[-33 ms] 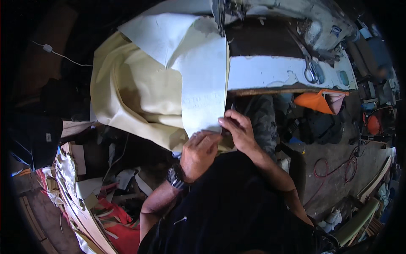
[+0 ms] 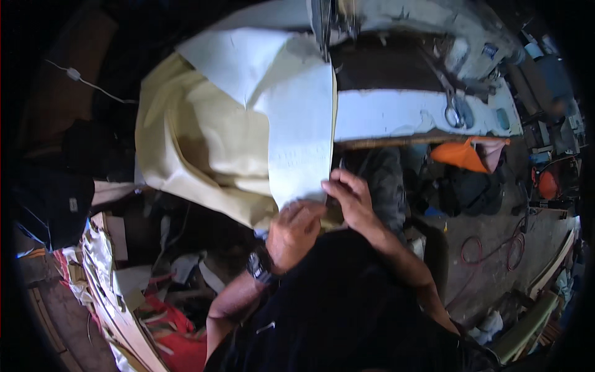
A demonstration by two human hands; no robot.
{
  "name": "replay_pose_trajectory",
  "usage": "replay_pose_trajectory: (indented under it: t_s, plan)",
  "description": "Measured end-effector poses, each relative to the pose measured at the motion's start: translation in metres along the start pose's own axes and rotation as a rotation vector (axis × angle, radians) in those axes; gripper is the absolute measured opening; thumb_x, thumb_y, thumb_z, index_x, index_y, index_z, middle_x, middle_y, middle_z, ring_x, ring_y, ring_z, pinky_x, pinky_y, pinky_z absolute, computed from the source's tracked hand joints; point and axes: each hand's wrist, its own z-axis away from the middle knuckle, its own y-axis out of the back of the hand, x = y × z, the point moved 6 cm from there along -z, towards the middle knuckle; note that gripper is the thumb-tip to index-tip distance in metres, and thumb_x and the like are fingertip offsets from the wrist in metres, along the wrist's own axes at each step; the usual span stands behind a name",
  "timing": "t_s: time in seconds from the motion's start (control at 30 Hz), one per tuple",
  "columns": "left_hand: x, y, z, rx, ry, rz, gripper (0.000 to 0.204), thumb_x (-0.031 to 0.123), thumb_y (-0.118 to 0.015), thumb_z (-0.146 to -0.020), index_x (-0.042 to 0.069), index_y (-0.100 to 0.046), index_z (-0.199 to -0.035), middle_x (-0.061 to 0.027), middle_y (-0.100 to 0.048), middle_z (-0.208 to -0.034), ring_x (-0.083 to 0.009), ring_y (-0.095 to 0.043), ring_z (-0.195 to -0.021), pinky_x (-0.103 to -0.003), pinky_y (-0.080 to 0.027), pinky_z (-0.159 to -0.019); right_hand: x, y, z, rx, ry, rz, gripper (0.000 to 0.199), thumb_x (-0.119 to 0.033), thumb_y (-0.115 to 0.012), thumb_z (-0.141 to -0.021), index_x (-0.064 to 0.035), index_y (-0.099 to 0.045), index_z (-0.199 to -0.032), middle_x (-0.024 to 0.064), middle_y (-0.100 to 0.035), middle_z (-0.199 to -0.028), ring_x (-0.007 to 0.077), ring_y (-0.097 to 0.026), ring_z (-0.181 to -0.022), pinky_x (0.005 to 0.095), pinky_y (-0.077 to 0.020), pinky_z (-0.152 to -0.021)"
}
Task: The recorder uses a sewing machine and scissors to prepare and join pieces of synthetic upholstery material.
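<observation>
A cream sheet of vinyl-like material (image 2: 214,146) spreads over the left of the sewing table, with folds in it. Its white panel (image 2: 300,118) runs toward me along the right side, and faint printing shows on it. The panel's far end lies under the presser foot of a sewing machine (image 2: 324,46). My left hand (image 2: 294,232), wearing a dark watch, is closed on the panel's near end. At the right edge, close to the near corner, my right hand (image 2: 352,201) pinches the material between thumb and fingers.
Scissors (image 2: 455,108) lie on the white tabletop (image 2: 390,115) to the right. An orange pouch-like piece (image 2: 468,155) hangs by the table's front edge. A red hose (image 2: 496,251) coils on the floor at right. Red scraps (image 2: 173,322) and boards (image 2: 118,304) crowd the lower left.
The whole view has shifted slightly, so the table and material sit a little lower. Both hands keep their hold on the panel's near end.
</observation>
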Motion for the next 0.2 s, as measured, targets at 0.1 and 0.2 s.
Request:
replay_pose_trajectory:
  t_s: [0.1,0.2]
  plan:
    - [-0.0014,0.0004,0.0001,0.022,-0.007,0.012,0.026,-0.004,-0.074,-0.079,0.007,-0.073,-0.102,-0.0094,-0.074,-0.098,-0.0311,-0.073,-0.091,-0.042,-0.060,-0.081,0.0005,0.0001,0.0002,0.014,0.048,0.026,0.015,-0.014,-0.073,-0.099,-0.0027,-0.065,-0.093,-0.0033,-0.056,-0.076,0.0040,-0.050,-0.072,0.0249,-0.0407,-0.062]
    - [0.0072,0.0039,-0.0013,-0.014,-0.003,0.054,0.031,-0.002,-0.076,-0.079,0.010,-0.075,-0.108,-0.0124,-0.076,-0.103,-0.0309,-0.075,-0.098,-0.040,-0.062,-0.083,-0.0056,0.0004,0.0057,0.053,0.090,0.020,0.015,-0.016,-0.072,-0.100,-0.0046,-0.066,-0.093,-0.0020,-0.059,-0.080,0.0050,-0.051,-0.075,0.0253,-0.0412,-0.064]
